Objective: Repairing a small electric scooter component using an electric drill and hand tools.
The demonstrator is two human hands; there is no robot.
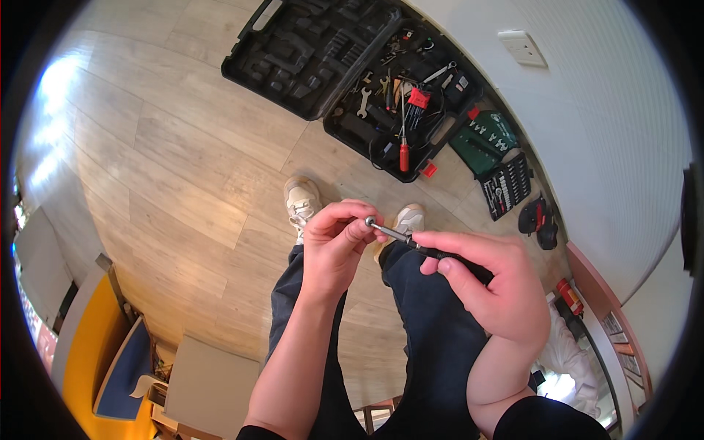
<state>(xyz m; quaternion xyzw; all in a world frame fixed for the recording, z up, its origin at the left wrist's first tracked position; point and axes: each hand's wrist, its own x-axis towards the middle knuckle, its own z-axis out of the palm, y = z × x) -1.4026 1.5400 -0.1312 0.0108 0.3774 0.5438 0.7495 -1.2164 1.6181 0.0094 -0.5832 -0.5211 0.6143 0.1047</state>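
Observation:
My right hand (506,282) is closed around the black handle of a driver (394,235), with its bright metal shaft pointing left toward my other hand. At the shaft's tip sits a small round metal piece with a dark centre, like a socket (369,221). The thumb and fingers of my left hand (334,246) pinch together at this small piece. Whether it is fixed on the shaft cannot be made out. Both hands are held above my knees and shoes.
Ahead on the wooden floor lies an open black tool case (293,55) full of wrenches, pliers and a red-handled screwdriver (404,150). Right of it are a green tool tray (480,147), a socket set (506,187) and a black-red tool (539,220) along the white wall.

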